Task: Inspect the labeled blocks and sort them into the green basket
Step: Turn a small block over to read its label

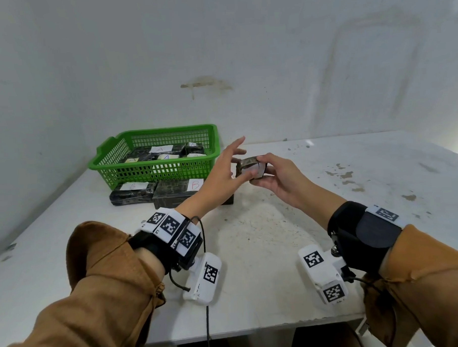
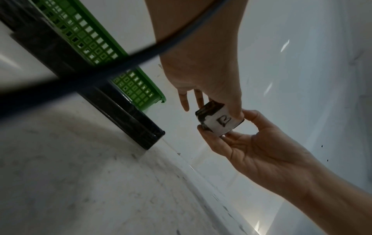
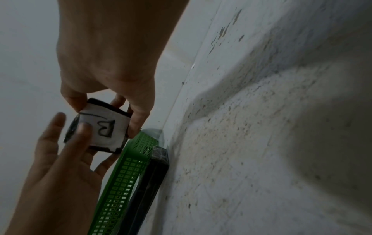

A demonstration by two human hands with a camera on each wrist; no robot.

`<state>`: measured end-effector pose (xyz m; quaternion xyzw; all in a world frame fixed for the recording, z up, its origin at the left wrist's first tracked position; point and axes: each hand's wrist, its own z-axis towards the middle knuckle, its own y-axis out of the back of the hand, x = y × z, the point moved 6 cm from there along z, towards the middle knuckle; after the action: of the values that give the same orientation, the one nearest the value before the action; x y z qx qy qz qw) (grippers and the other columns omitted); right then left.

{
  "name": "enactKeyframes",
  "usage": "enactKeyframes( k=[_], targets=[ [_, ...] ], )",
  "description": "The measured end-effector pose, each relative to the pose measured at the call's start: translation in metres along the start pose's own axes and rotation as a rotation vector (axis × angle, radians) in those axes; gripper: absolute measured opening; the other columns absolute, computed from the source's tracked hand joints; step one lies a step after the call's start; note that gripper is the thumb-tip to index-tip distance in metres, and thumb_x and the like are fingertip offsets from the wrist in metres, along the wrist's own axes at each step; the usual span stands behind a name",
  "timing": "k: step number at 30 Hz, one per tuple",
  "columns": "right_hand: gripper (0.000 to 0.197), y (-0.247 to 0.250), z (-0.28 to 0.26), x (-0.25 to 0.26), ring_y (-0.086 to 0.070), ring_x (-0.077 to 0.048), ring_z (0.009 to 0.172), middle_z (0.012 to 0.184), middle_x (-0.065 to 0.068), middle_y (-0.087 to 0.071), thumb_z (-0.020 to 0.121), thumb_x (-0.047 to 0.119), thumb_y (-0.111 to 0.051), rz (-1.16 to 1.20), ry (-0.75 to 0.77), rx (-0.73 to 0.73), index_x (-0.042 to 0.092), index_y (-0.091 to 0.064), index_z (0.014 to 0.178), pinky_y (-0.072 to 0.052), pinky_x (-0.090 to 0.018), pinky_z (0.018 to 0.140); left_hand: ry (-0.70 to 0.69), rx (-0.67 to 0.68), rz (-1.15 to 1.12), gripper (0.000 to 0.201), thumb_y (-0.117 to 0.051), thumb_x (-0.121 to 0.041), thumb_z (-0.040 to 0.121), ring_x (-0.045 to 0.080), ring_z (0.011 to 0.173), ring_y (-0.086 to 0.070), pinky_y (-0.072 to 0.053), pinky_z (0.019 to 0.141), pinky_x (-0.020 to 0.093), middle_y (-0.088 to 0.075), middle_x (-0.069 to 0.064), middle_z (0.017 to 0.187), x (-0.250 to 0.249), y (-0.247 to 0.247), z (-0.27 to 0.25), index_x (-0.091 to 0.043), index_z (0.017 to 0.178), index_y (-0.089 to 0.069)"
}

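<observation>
A small dark block (image 1: 249, 162) with a white label marked B (image 2: 222, 121) is held above the table, right of the green basket (image 1: 168, 129). My right hand (image 1: 268, 173) pinches it between thumb and fingers (image 3: 135, 120). My left hand (image 1: 231, 164) reaches in from the left with straight fingers (image 3: 80, 135) that touch the label side of the block (image 3: 106, 127). Inside the basket lie several dark blocks with labels marked A (image 1: 160, 149).
Two dark blocks labelled B (image 1: 133, 193) (image 1: 179, 194) lie on the white table (image 1: 328, 184) against the basket's front wall (image 2: 130, 84). A stained wall stands close behind. The table's front edge (image 1: 256, 332) is near my body.
</observation>
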<state>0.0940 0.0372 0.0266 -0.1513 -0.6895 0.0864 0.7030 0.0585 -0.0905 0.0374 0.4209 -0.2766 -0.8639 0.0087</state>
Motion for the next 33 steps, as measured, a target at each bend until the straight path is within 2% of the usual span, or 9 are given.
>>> enactKeyframes(
  k=[2,4,7,15,20,23,25,30,33],
  targets=[
    [0.014,0.001,0.000,0.001,-0.061,-0.028,0.088,0.104,-0.022,-0.058,0.091,0.007,-0.052,0.013,0.016,-0.023,-0.001,-0.053,0.103,-0.055,-0.032,0.082,0.049,-0.006,-0.015,0.051,-0.058,-0.034,0.091,0.007,0.107,-0.049,-0.046,0.089,0.029,-0.047,-0.004,0.124,-0.001,0.001,0.000,-0.030,0.137,-0.038],
    [0.006,0.001,0.000,0.003,-0.059,-0.027,0.083,0.099,-0.020,-0.055,0.090,0.002,-0.051,0.039,0.031,-0.031,0.003,-0.050,0.096,-0.053,-0.031,0.079,0.056,0.020,0.006,0.034,-0.053,-0.035,0.093,0.000,0.099,-0.051,-0.044,0.088,0.020,-0.050,-0.001,0.122,0.000,0.000,0.000,-0.029,0.127,-0.050],
    [0.011,0.002,0.000,0.005,-0.055,-0.024,0.079,0.088,-0.014,-0.053,0.089,-0.004,-0.049,0.073,0.054,-0.035,0.007,-0.048,0.090,-0.049,-0.032,0.081,0.091,0.064,-0.032,0.020,-0.050,-0.034,0.096,-0.001,0.096,-0.052,-0.040,0.079,0.013,-0.053,0.000,0.120,0.002,-0.006,0.000,-0.032,0.114,-0.055],
    [0.009,0.000,-0.002,0.008,-0.058,-0.025,0.080,0.090,-0.015,-0.053,0.090,-0.002,-0.051,0.053,0.059,-0.047,0.007,-0.050,0.089,-0.052,-0.032,0.080,0.188,0.077,-0.159,0.012,-0.049,-0.030,0.096,0.011,0.089,-0.055,-0.044,0.080,0.024,-0.062,-0.007,0.100,0.006,-0.003,0.003,-0.036,0.100,-0.059],
    [0.011,-0.004,-0.002,0.009,-0.056,-0.024,0.075,0.088,-0.016,-0.053,0.089,-0.003,-0.047,0.138,0.032,-0.026,0.007,-0.050,0.093,-0.049,-0.032,0.082,0.216,0.057,-0.218,0.015,-0.054,-0.032,0.090,0.019,0.097,-0.058,-0.046,0.084,0.031,-0.065,0.003,0.105,-0.003,0.004,0.003,-0.028,0.101,-0.063],
    [0.007,-0.008,-0.002,0.003,-0.056,-0.024,0.080,0.086,-0.012,-0.057,0.090,0.009,-0.052,0.131,-0.017,-0.005,0.011,-0.054,0.097,-0.047,-0.036,0.091,0.219,0.010,-0.218,0.016,-0.059,-0.036,0.079,0.023,0.096,-0.063,-0.047,0.092,0.037,-0.067,0.001,0.101,-0.008,0.011,0.002,-0.035,0.093,-0.065],
    [0.006,-0.011,-0.003,-0.002,-0.058,-0.027,0.087,0.090,-0.012,-0.059,0.090,0.017,-0.055,0.087,-0.052,0.003,0.012,-0.057,0.092,-0.047,-0.038,0.094,0.212,-0.004,-0.197,0.013,-0.063,-0.030,0.082,0.025,0.099,-0.064,-0.048,0.095,0.038,-0.067,0.001,0.102,-0.010,0.015,0.002,-0.035,0.094,-0.065],
    [0.014,-0.025,-0.007,-0.009,-0.063,-0.027,0.080,0.096,-0.016,-0.060,0.093,0.012,-0.052,0.137,-0.108,0.029,0.005,-0.056,0.104,-0.058,-0.028,0.067,0.223,-0.020,-0.196,0.018,-0.062,-0.014,0.087,0.017,0.098,-0.064,-0.050,0.087,0.025,-0.062,0.007,0.113,-0.014,0.025,-0.004,-0.025,0.101,-0.063],
    [0.020,-0.032,-0.010,-0.003,-0.061,-0.028,0.081,0.096,-0.018,-0.054,0.092,0.001,-0.046,0.212,-0.101,-0.016,0.003,-0.049,0.112,-0.059,-0.028,0.060,0.232,-0.022,-0.177,0.020,-0.058,-0.017,0.090,0.013,0.097,-0.060,-0.047,0.087,0.025,-0.058,0.005,0.117,-0.018,0.032,-0.009,-0.026,0.109,-0.058]
  ],
)
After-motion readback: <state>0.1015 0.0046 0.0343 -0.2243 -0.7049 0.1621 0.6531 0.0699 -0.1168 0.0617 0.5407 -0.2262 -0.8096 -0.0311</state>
